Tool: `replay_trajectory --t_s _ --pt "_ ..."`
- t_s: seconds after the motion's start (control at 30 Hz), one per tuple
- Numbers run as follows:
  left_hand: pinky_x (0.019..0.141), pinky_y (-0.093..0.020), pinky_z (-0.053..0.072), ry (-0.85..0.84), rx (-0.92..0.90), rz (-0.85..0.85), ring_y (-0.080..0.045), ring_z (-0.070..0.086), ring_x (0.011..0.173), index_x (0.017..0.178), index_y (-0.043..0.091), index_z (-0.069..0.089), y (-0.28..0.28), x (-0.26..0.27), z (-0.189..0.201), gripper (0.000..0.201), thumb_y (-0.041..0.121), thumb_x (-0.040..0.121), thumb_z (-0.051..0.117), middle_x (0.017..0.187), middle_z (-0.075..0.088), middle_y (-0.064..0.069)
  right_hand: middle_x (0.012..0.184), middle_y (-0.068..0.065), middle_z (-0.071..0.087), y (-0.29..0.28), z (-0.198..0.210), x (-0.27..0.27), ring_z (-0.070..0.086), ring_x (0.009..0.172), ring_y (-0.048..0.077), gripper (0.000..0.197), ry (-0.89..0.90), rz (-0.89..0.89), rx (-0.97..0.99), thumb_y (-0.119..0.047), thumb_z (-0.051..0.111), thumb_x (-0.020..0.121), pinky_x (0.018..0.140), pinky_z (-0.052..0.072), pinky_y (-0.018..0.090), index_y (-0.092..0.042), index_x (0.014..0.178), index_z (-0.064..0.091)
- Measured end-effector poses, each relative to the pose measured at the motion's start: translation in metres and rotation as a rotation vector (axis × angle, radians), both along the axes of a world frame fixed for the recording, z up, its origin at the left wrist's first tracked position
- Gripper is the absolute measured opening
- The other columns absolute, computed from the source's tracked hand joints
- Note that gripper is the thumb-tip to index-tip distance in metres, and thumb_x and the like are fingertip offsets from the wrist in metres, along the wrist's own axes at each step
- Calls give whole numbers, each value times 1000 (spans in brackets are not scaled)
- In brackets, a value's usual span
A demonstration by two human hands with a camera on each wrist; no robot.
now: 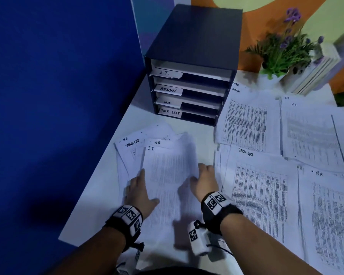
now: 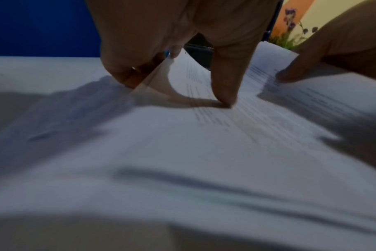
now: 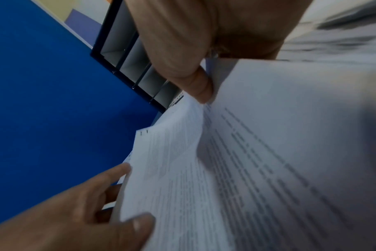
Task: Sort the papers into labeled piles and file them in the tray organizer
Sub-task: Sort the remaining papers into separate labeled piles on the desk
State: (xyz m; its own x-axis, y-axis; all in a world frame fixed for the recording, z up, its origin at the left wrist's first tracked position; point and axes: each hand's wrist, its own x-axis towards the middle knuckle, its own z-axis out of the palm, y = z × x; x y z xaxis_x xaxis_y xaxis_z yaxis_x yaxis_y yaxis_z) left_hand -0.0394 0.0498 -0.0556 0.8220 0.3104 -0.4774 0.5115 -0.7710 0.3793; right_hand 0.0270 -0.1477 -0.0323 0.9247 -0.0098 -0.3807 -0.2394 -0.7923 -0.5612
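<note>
A loose heap of unsorted papers lies at the table's centre-left, topped by a sheet marked "I.T." (image 1: 167, 175). My left hand (image 1: 147, 185) pinches that sheet's left edge, thumb (image 2: 223, 84) on top and fingers tucked beneath. My right hand (image 1: 199, 173) pinches its right edge, thumb (image 3: 200, 88) on the print, and the paper bows upward there. The dark tray organizer (image 1: 193, 42) stands behind the heap with slots labelled I.T., ADMIN, H.R. and TASK LIST. To the right lie labelled piles: ADMIN (image 1: 246, 124), I.T. (image 1: 314, 133), TASK LIST (image 1: 260, 191) and H.R. (image 1: 330, 215).
A potted plant with purple flowers (image 1: 286, 46) and a stack of books (image 1: 314, 74) stand at the back right. A blue partition (image 1: 58, 96) runs along the table's left edge. A strip of bare white table (image 1: 199, 128) lies between the organizer and the heap.
</note>
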Motion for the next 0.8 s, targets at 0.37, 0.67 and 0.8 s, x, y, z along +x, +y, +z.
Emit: replay_trajectory --t_s 0.37,0.67,0.8 --pt "113 -40 32 -49 -172 225 -27 34 137 147 16 31 34 31 11 87 49 77 72 152 30 -10 95 -3 65 -8 2 -1 60 83 10 18 -316 -141 501 -4 56 92 82 47 26 -16 101 66" --pt "96 -32 46 -174 -616 167 -20 60 108 126 21 54 7 39 68 32 10 96 54 117 63 1 106 3 67 -61 36 27 66 95 23 23 -186 -499 777 -19 64 90 85 54 39 -25 112 60" --pt "92 -34 50 -268 -645 164 -18 62 101 128 19 54 -25 49 87 32 8 97 51 114 64 1 117 -5 57 -92 43 17 57 109 13 51 -59 -399 627 -31 69 86 97 45 33 -30 130 42"
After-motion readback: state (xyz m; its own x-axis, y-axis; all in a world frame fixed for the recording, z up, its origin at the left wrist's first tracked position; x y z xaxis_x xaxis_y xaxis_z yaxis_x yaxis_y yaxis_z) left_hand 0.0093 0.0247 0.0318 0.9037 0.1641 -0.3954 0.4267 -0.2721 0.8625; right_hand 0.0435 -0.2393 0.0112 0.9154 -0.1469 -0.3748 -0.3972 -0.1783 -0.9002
